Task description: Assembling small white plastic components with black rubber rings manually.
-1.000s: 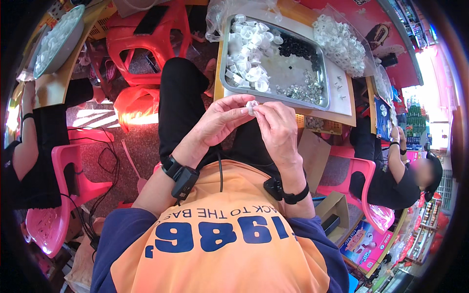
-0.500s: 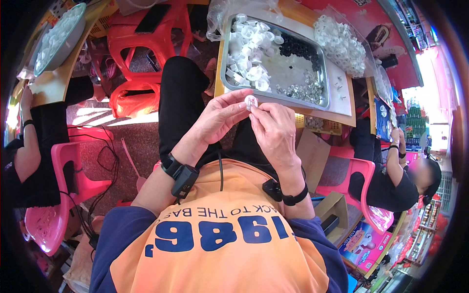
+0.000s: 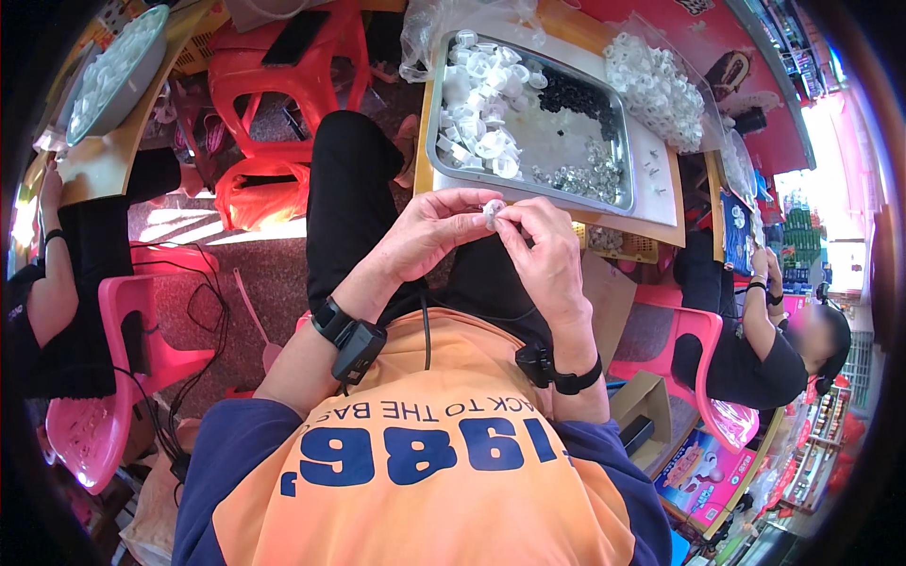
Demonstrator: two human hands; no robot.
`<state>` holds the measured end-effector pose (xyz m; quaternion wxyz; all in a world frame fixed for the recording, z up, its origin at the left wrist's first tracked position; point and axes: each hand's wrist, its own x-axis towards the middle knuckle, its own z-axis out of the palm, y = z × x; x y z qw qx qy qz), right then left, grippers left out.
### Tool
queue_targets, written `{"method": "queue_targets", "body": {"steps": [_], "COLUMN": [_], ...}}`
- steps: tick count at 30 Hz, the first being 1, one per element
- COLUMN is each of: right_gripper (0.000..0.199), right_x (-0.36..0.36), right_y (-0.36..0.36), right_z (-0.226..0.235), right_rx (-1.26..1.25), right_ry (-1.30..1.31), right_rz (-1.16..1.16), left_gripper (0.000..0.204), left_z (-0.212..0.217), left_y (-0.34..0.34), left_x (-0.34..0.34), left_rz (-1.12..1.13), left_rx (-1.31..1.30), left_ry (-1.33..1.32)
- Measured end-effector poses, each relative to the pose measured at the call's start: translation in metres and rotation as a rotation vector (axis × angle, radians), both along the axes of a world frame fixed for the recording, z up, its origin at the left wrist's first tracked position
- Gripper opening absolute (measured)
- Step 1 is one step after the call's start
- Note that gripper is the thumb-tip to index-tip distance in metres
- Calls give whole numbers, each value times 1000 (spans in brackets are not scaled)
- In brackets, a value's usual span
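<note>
Just in front of the tray's near edge, my left hand (image 3: pixel 436 231) pinches a small round white plastic part (image 3: pixel 492 209) between thumb and fingers. My right hand (image 3: pixel 547 247) meets it from the other side, its thumb and index finger pressed together at the part; whether a smaller piece sits between them is hidden. Beyond my hands lies a metal tray (image 3: pixel 472 176). White plastic parts (image 3: pixel 483 104) are heaped at its left, small black pieces (image 3: pixel 572 97) at the back, and small clear pieces (image 3: pixel 596 174) at the near right.
A bag of white parts (image 3: pixel 655 85) lies right of the tray, near a few loose screws (image 3: pixel 653 166) on a white board. Red stools (image 3: pixel 274 80) stand at the left, a phone (image 3: pixel 296 38) on one. Co-workers sit at both sides; a tub of white parts (image 3: pixel 118 71) stands far left.
Both hands have shifted slightly right and nearer to me with the white part. The part has turned, and my right fingers have moved round to its right side.
</note>
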<state>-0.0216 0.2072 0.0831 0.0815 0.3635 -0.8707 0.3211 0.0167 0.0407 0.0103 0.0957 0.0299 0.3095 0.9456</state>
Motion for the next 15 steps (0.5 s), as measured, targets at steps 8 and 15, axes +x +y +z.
{"method": "queue_targets", "body": {"steps": [8,15], "right_gripper": [6,4], "right_x": [5,7], "right_y": [-7,-10], "right_z": [0,-16], "right_rx": [125,181], "right_ry": [315,282], "right_rz": [25,-3], "left_gripper": [30,23], "left_z": [-1,-11], "left_y": [3,10], "left_x": [-1,-1], "left_rz": [48,98], "left_rx": [29,14], "left_ry": [-72,-162]}}
